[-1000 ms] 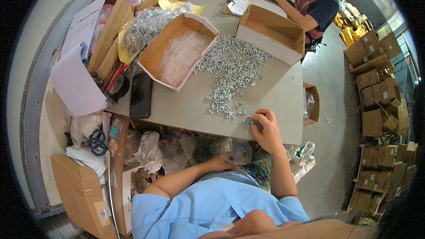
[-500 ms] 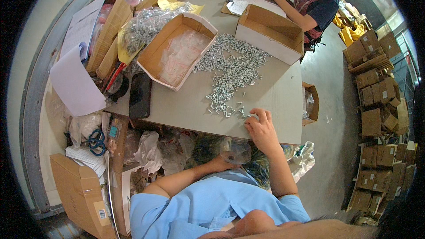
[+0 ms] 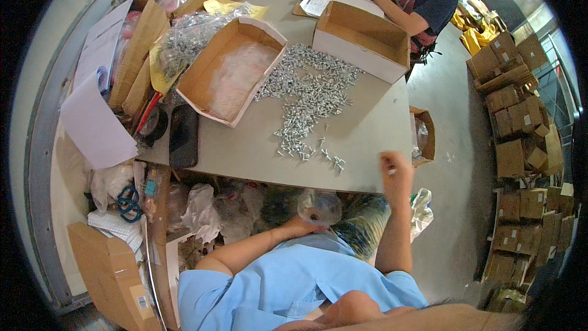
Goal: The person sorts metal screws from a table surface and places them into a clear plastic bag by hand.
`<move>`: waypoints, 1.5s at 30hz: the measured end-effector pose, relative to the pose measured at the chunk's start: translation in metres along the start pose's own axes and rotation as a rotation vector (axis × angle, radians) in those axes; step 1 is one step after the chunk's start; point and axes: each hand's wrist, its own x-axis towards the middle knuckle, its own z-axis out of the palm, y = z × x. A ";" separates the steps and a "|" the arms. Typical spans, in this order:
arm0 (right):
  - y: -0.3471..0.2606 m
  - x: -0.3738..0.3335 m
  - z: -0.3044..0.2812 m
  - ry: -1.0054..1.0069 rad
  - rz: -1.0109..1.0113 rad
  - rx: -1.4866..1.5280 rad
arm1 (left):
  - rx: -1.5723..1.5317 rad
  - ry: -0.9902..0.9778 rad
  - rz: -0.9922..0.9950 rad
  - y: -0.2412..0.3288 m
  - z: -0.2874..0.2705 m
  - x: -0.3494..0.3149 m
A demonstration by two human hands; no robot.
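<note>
From the head camera, your right hand [image 3: 395, 168] hovers at the near table [image 3: 367, 135] edge, fingers pinched together on what looks like one small screw. The loose screw pile [image 3: 309, 101] lies just beyond your fingertips, thinning toward you. Your left hand [image 3: 303, 227] cups a clear plastic bag [image 3: 320, 207] below the table edge, fingers curled around its mouth. The screws look small, hard and light, likely slippery; pinch each by its shank.

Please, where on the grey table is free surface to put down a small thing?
Bare table lies between the dark flat thing and the screw pile. Another bare patch lies right of the pile, below the white-sided box, near the right hand. The left edge is crowded with boxes and papers.
</note>
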 end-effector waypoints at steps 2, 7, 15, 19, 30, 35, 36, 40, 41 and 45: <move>-0.018 -0.007 0.021 -0.187 -0.106 0.073 | 0.090 0.062 0.069 -0.016 0.005 0.007; -0.035 -0.008 0.047 -0.143 -0.290 -0.087 | -0.045 0.084 0.134 0.007 0.001 -0.002; -0.032 -0.024 0.055 -0.045 -0.235 -0.138 | -0.028 0.082 0.194 -0.010 0.004 0.005; -0.044 -0.043 0.048 -0.190 -0.258 -0.052 | -0.099 0.046 0.164 -0.007 0.005 0.004; -0.052 -0.003 0.080 -0.059 -0.311 -0.106 | -0.015 0.156 0.176 -0.021 0.011 0.008; -0.049 -0.014 0.077 -0.047 -0.260 -0.159 | 0.015 0.057 0.146 0.000 0.001 0.003; -0.051 -0.022 0.074 -0.094 -0.250 -0.157 | -0.038 0.057 0.165 -0.004 0.003 0.005; -0.064 -0.031 0.057 -0.502 -0.140 -0.026 | -0.139 0.026 0.161 -0.013 0.006 0.008; -0.069 -0.028 0.051 -0.659 -0.094 0.039 | -0.138 0.013 0.140 -0.014 0.005 0.007; -0.064 0.005 0.068 -0.287 -0.155 0.047 | -0.060 0.100 0.204 -0.041 0.015 0.019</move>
